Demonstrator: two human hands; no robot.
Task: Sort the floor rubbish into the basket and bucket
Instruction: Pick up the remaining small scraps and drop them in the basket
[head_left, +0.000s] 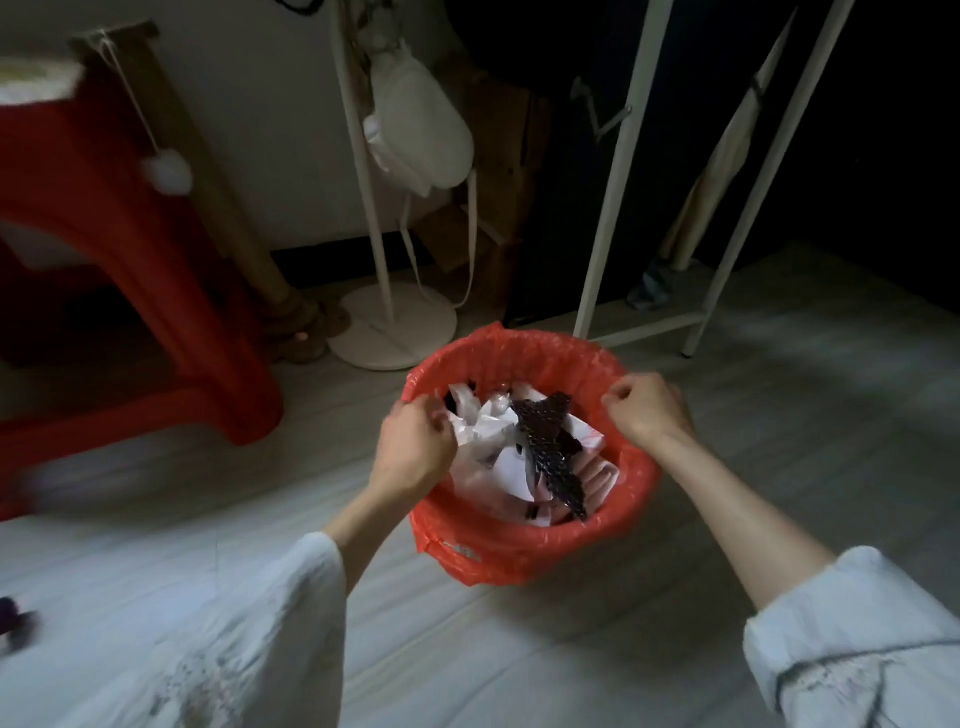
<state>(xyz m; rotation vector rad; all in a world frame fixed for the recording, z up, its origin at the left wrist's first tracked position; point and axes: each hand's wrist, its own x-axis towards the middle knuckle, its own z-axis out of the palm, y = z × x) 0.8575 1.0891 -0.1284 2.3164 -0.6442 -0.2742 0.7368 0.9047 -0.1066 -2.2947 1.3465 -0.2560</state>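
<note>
A round bucket (524, 551) lined with a red plastic bag stands on the floor in the middle of the head view. Inside lie crumpled white plastic and paper (488, 441) and a dark mesh-patterned strip (550, 452). My left hand (413, 447) grips the red liner at the bucket's left rim, fingers curled. My right hand (649, 408) pinches the liner at the right rim. Both forearms reach in from the bottom in pale sleeves.
A red plastic stool (130, 291) stands at the left. Behind the bucket are a white stand with a round base (392, 332), a white bag hanging on it (421, 140) and a white metal rack (649, 317). A small dark object (15, 621) lies at the far left on the pale floor.
</note>
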